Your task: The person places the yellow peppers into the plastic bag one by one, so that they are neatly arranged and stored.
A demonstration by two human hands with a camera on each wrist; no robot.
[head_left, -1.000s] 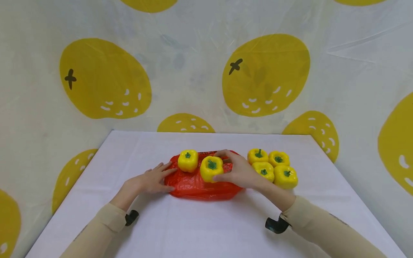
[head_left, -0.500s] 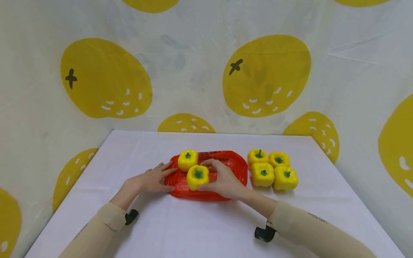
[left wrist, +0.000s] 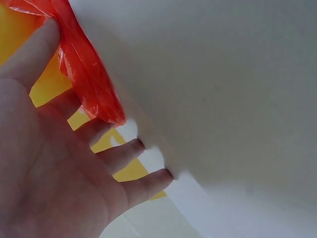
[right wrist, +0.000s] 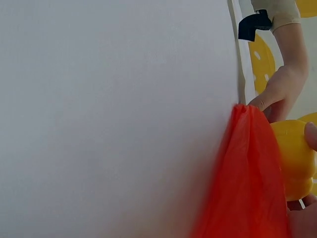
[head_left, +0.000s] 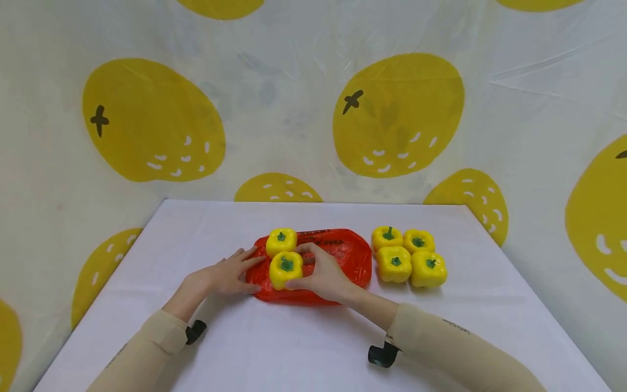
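Note:
A red plastic bag (head_left: 345, 258) lies flat on the white table, with dark print along its far edge. On its left part sits a yellow bell pepper (head_left: 280, 239) with a green stem. My right hand (head_left: 325, 276) grips a second yellow bell pepper (head_left: 278, 275), stem up, right in front of the first one. The right wrist view shows this held pepper (right wrist: 292, 158) beyond the red bag (right wrist: 247, 178). My left hand (head_left: 227, 276) rests at the bag's left edge with its fingers spread. In the left wrist view, the left hand's thumb and fingers touch the bag's edge (left wrist: 86, 69).
Several more yellow bell peppers (head_left: 394, 264) stand grouped on the table to the right of the bag. Behind the white tabletop (head_left: 294, 348) hangs a pale cloth (head_left: 279, 109) printed with large yellow fruit.
My right hand has carried the held pepper leftward and toward me, to just in front of the other pepper on the bag. The left hand has stayed at the bag's edge.

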